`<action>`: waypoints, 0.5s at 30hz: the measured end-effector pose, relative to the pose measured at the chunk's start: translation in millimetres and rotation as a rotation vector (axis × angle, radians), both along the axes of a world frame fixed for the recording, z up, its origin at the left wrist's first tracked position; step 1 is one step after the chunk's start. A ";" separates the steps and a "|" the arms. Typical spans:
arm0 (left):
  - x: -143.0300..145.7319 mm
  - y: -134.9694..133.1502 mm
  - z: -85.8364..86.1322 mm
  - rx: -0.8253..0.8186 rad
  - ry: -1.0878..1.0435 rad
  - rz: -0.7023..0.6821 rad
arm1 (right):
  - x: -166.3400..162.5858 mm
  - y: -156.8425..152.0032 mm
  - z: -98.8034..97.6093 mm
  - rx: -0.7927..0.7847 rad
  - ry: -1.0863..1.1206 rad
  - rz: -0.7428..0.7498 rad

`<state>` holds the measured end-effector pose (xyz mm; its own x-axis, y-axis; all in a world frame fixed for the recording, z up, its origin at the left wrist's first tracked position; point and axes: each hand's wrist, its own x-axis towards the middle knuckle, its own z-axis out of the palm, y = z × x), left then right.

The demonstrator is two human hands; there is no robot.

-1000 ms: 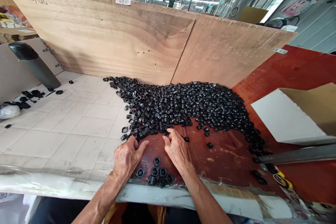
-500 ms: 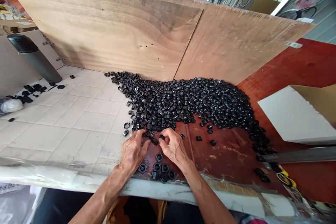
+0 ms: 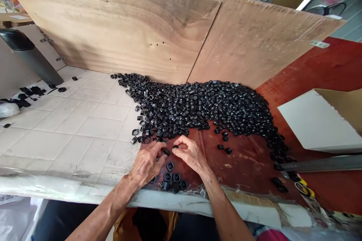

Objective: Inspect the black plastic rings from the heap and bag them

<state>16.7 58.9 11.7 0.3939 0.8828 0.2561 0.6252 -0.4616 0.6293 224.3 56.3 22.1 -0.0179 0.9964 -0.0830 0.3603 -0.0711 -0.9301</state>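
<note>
My left hand (image 3: 148, 161) has a black round plastic part (image 3: 166, 151) between its thumb and fingers, over the dark red board. Facing it, my right hand (image 3: 190, 154) pinches a small black plastic cap (image 3: 175, 146), mostly covered by the fingertips. The two parts are close together but apart. Below the hands, near the table edge, lies a small group of round black parts (image 3: 176, 177), some showing spokes inside. One more at the group's left is partly hidden by my left hand. Beyond my fingers spreads a large pile of similar black parts (image 3: 198, 107).
A plywood board (image 3: 127, 26) stands behind the pile. White tile-patterned surface (image 3: 93, 131) lies left, with a dark flask (image 3: 36, 60) and scattered black pieces. At right are an open cardboard box (image 3: 313, 120), a metal bar (image 3: 325, 163) and yellow-handled scissors (image 3: 307, 188).
My left hand has shifted slightly right, closing around a black round part near my right hand. My right hand stays nearly in place with its cap. The camera view has tilted down a little.
</note>
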 end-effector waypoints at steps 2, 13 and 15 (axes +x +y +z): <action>1.8 0.7 -0.3 0.019 0.032 -0.105 | -0.6 0.2 1.5 -0.002 0.018 0.055; 1.6 6.0 -9.6 -0.204 -0.273 0.050 | -3.2 2.0 1.9 -0.108 0.134 0.053; 0.9 7.2 -3.8 -0.402 -0.449 0.125 | -1.9 2.0 3.7 -0.091 0.158 0.022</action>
